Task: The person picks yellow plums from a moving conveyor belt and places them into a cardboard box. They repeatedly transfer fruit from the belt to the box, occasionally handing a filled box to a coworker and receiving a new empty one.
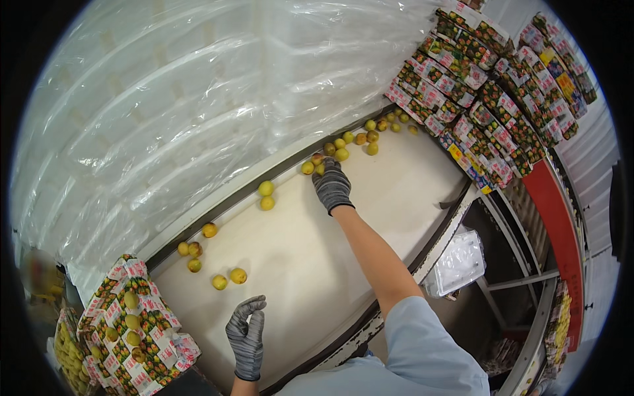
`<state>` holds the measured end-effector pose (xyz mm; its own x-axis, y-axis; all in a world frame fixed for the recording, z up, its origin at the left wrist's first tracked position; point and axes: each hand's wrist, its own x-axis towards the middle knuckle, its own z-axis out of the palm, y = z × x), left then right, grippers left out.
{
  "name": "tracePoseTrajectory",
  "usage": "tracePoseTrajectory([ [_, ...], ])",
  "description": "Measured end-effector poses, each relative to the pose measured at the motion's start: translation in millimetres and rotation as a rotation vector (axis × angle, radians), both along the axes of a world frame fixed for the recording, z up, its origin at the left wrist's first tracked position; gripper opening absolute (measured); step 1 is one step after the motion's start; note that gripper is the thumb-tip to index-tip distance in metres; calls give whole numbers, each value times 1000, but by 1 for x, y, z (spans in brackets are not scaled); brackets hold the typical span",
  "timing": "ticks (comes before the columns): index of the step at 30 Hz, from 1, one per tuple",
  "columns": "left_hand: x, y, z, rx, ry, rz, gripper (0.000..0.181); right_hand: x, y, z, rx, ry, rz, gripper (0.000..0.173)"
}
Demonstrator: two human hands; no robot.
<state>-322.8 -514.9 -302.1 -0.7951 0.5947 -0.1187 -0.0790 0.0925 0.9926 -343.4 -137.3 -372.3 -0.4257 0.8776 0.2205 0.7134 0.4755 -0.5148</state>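
Note:
My right hand (pixel 333 185), in a grey striped glove, reaches to the far edge of a white conveyor belt (pixel 297 247). Its fingers touch a yellow-green round fruit (pixel 320 169); whether they grip it is hidden. Further fruits (pixel 341 154) lie in a row beyond the fingers, along the belt's far rail. My left hand (pixel 246 336), gloved alike, hovers over the near left part of the belt, thumb and fingers apart, holding nothing. Above it lie two fruits (pixel 238 275), side by side. Several others are by the rail, among them a browned one (pixel 209 229).
Clear plastic sheeting (pixel 198 99) covers stacked goods behind the belt. Printed cardboard boxes (pixel 475 99) are piled at the upper right; a printed box (pixel 133 331) with fruits on top stands lower left. A plastic-wrapped crate (pixel 455 267) sits beyond the near rail, beside a red panel (pixel 554 237).

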Motion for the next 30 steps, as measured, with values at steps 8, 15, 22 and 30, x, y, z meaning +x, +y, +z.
tracePoseTrajectory([
  [8, -10, 1, -37, 683, -1045, -35, 46, 35, -129, 55, -712, 227, 926, 29],
  [15, -6, 9, -19, 774, -1232, 91, 48, 0, -27, 15, 204, 104, 215, 42],
  [22, -8, 6, -25, 789, -1283, 53, 45, -5, -21, -15, 135, 85, 301, 31],
  [30, -16, -3, -28, 854, -1484, 28, 53, 39, 29, -5, 52, -254, 83, 34],
])
